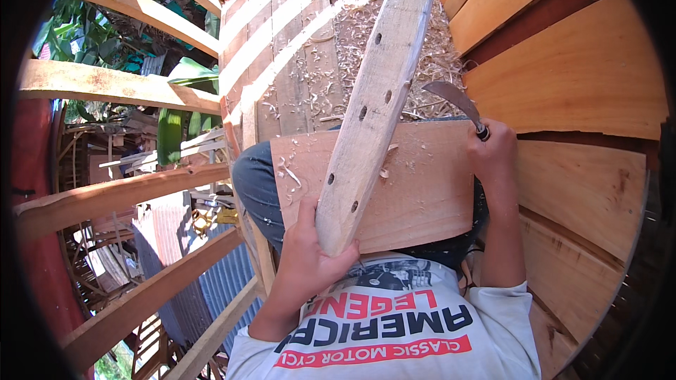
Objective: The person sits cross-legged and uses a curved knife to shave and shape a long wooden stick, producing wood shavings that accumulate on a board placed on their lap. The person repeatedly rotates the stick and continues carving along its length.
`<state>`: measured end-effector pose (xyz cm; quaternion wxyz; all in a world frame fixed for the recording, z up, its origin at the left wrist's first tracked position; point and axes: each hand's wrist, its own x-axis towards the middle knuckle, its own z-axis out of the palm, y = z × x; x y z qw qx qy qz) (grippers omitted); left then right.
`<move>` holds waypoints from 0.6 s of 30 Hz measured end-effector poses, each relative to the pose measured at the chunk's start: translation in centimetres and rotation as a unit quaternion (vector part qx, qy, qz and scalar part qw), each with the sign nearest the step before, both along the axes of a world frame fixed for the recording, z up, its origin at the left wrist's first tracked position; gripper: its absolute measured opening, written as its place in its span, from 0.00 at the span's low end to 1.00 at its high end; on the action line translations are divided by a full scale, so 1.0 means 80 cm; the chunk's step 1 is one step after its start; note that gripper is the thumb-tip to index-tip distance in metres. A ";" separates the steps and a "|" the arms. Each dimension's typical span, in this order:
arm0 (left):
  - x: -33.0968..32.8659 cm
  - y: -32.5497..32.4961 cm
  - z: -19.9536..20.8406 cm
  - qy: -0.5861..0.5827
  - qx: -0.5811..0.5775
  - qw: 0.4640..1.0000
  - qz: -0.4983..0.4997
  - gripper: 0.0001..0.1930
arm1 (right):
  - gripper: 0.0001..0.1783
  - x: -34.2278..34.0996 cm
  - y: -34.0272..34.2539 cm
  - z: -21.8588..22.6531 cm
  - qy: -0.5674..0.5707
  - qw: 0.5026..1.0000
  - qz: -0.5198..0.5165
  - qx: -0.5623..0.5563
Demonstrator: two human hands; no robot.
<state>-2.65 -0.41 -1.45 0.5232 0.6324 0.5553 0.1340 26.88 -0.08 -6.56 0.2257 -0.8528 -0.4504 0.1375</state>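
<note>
My left hand [315, 246] is closed around the near end of a long wooden plank [373, 98] with several dark oval holes along it. The plank slants up and to the right, its far end reaching the top of the view. Under it, a flat wooden board [429, 190] rests across my lap with some shavings on it. My right hand [491, 146] grips the handle of a curved knife [454, 97], held to the right of the plank. The blade points up and left, apart from the plank.
Wood shavings [436, 56] cover the slatted floor [285, 49] ahead. A wall of wide planks [570, 77] stands close on my right. On the left runs an open railing of wooden beams [127, 193], with corrugated sheets [225, 295] and banana leaves [169, 134] beyond it.
</note>
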 end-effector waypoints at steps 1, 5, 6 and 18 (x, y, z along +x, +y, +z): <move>0.001 0.002 0.001 -0.004 0.002 1.000 0.000 0.34 | 0.10 -0.003 -0.008 0.000 0.005 1.000 0.011 0.016; 0.008 0.008 -0.010 -0.026 0.072 0.996 -0.036 0.32 | 0.10 -0.057 -0.031 0.015 0.003 0.990 0.139 0.020; 0.012 0.008 -0.007 -0.023 0.052 0.998 -0.035 0.32 | 0.10 -0.065 -0.031 0.014 0.001 0.988 0.151 0.026; 0.019 -0.010 0.005 -0.020 -0.040 0.998 -0.051 0.33 | 0.11 -0.008 0.021 0.001 -0.071 0.995 0.056 0.043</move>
